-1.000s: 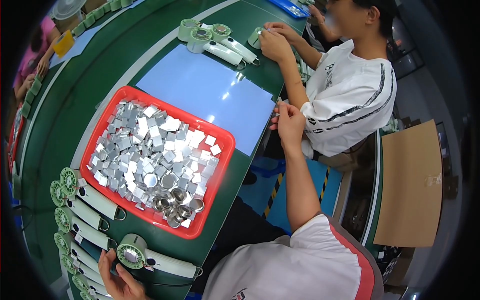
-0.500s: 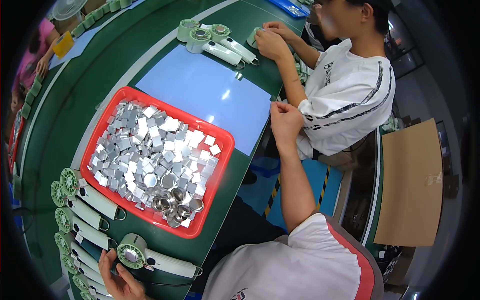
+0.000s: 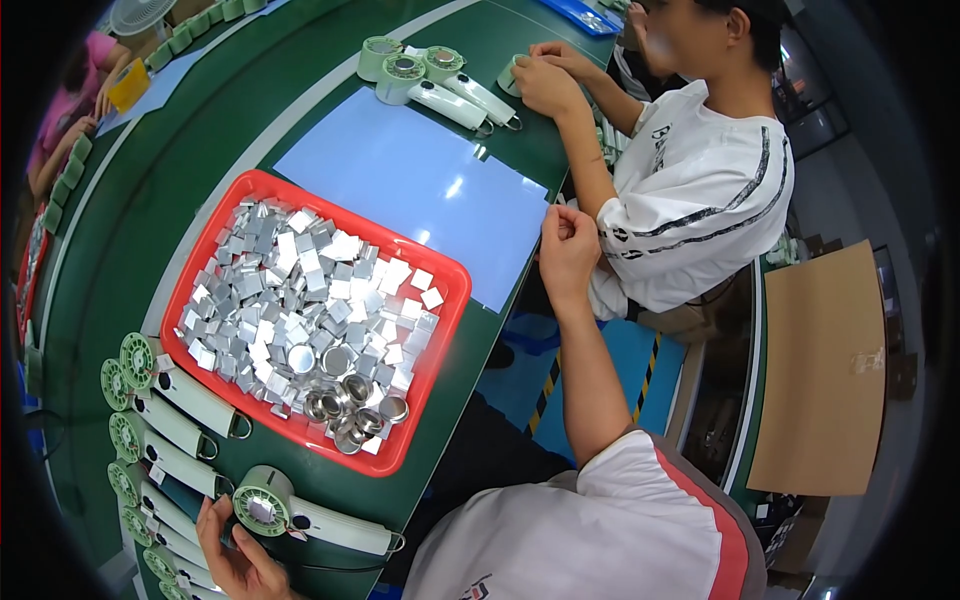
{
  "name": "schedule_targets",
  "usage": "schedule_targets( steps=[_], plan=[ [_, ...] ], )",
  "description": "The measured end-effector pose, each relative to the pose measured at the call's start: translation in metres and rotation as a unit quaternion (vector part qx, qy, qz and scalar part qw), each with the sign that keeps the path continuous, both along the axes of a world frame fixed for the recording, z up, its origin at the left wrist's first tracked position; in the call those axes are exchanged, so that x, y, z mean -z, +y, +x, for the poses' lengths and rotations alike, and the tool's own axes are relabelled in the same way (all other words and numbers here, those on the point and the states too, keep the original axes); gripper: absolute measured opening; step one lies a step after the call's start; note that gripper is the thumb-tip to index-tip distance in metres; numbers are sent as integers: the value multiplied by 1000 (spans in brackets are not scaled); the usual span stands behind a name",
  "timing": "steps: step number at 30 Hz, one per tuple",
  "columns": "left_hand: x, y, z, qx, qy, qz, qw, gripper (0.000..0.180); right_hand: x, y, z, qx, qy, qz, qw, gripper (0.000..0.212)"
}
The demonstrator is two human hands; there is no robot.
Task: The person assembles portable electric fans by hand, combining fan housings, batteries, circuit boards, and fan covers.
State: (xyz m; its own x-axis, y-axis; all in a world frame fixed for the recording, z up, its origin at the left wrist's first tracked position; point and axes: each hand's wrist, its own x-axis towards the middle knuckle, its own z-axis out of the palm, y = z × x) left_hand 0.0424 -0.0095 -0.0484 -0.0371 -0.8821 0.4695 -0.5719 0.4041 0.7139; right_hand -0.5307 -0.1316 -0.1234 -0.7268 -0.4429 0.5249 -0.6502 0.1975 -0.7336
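My left hand (image 3: 238, 555) is at the lower left, fingers curled round a dark corded tool (image 3: 188, 497) whose kind I cannot make out. Right beside it lies a handheld fan (image 3: 340, 530) with a round pale green head, a white handle and a metal loop. A shiny square piece sits in the middle of the fan's head. My right hand (image 3: 570, 245) is raised at the table's edge near the blue sheet, thumb and fingertips pinched together. Whatever the pinch may hold is too small to see.
A red tray (image 3: 455, 330) holds many silver square pieces (image 3: 290, 260) and several round metal caps (image 3: 345, 410). More fans (image 3: 180, 430) line the left side. Beyond lies a blue sheet (image 3: 400, 160), with fans (image 3: 440, 95) behind. A co-worker (image 3: 700, 190) handles a green part (image 3: 510, 75).
My right hand has shifted very slightly, its fingers still pinched. My left hand stays by the fan. At the far left, another person's arms have moved a little.
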Motion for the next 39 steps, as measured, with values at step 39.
schedule_targets(
  steps=[39],
  plan=[
    [-87,7,-62,-78,263,66,959,23,-121,97,230,-568,-280,55,772,8]
  ],
)
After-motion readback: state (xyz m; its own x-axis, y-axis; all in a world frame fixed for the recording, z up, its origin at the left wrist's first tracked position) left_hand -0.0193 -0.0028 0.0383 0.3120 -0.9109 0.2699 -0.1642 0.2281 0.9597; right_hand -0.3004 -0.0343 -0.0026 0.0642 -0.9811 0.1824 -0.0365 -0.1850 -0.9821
